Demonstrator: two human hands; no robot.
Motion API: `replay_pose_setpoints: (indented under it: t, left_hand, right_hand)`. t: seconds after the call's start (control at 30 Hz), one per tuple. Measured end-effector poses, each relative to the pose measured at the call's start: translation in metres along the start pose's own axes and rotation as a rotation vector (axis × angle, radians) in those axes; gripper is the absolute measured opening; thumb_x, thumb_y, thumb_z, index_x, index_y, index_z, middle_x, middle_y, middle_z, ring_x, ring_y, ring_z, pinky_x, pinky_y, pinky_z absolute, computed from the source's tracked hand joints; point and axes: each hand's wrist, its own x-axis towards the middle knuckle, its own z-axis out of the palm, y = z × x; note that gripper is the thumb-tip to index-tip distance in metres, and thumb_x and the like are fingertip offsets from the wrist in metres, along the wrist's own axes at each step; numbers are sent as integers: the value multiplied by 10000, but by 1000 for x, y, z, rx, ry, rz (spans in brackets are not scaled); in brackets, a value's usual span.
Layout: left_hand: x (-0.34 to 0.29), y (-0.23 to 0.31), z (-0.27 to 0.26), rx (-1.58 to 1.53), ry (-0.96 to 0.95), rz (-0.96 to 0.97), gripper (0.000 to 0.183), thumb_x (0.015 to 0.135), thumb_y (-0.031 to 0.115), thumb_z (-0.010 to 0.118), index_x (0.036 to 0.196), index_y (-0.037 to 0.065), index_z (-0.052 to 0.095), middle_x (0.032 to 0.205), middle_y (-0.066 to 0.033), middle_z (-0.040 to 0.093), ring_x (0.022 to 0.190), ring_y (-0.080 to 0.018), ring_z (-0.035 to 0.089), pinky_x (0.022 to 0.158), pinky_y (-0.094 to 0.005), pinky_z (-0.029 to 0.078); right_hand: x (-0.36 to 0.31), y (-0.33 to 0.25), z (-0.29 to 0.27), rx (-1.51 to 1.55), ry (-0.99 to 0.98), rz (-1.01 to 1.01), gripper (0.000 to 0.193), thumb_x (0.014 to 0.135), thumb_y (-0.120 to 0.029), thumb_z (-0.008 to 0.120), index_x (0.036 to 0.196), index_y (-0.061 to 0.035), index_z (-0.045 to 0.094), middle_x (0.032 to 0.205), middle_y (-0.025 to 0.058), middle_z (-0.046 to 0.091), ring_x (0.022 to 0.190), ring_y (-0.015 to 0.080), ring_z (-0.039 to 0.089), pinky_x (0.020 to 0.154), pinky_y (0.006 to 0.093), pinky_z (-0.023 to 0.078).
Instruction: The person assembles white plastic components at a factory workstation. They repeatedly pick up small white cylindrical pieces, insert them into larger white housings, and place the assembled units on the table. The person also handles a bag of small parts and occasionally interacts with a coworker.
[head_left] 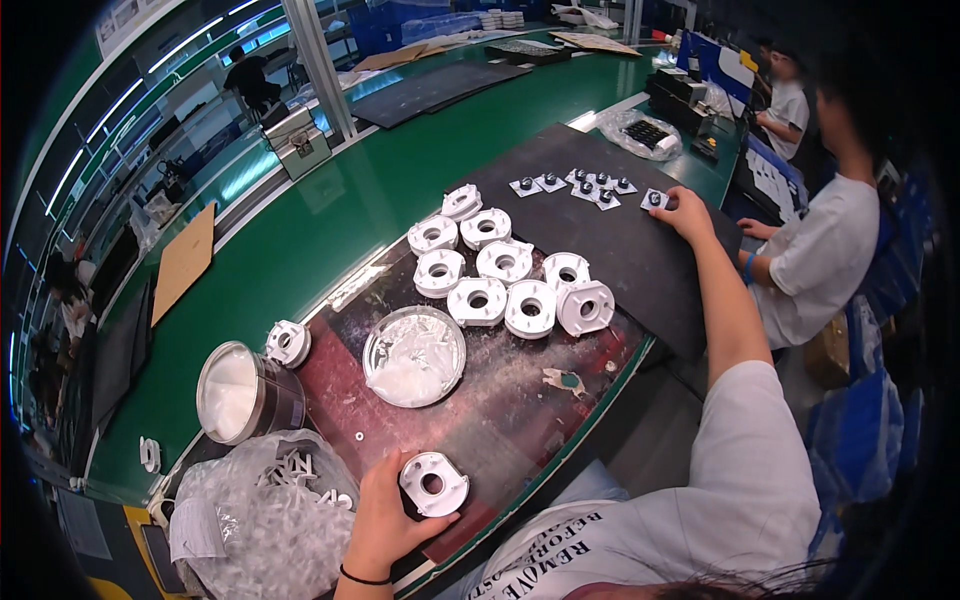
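My left hand (388, 525) grips a white round plastic housing (452, 494) with a hole in its middle, thumb and fingers on its rim, over the near part of the red worktop. Far to the right, my outstretched right hand (688, 217) pinches a small white square plate with a dark round part (655, 200) at the black mat. Left of it, several similar small square plates (606, 198) lie on the mat. Several more white housings (503, 261) stand close together in the middle, some leaning on others.
A round lid with white paste (412, 360) lies beside a tub of white paste (228, 390). A clear plastic bag (265, 540) holds small white parts at the lower left. The black mat (640, 270) covers the right side. A co-worker (825, 240) sits at the right.
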Motion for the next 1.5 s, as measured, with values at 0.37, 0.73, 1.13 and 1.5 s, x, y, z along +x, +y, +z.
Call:
replay_pose_setpoints:
  t: [0.37,0.73,1.13,1.5]
  left_hand:
    - [-5,11,-6,-81,197,40,699,749,357,675,1265,-31,406,1167,-189,487,1064,-366,435,947,-442,324]
    - [-17,14,-5,-672,217,-127,294,973,271,433,985,5,557,849,-44,533,740,-115,492,670,-243,401]
    - [-17,11,-3,-761,111,70,239,961,198,446,970,3,584,887,-93,555,821,-214,535,764,-308,419]
    - [-12,2,-23,-65,240,-63,788,676,277,744,1313,12,364,1180,-195,485,1079,-382,467,923,-434,377]
  right_hand:
    - [-207,-186,-47,380,-362,-904,478,610,-353,809,952,-68,635,784,94,650,702,251,645,645,325,510]
    - [-281,-288,-12,721,-392,-1353,487,713,-278,763,1083,-26,570,927,99,641,880,222,630,795,325,491]
    - [-305,-289,21,1535,-1362,-792,406,701,-174,793,1021,-39,583,1078,114,595,1102,262,527,1004,427,352]
    - [-272,-290,6,799,-851,-1173,398,630,-192,769,974,-78,605,1011,60,612,985,206,568,945,341,371]
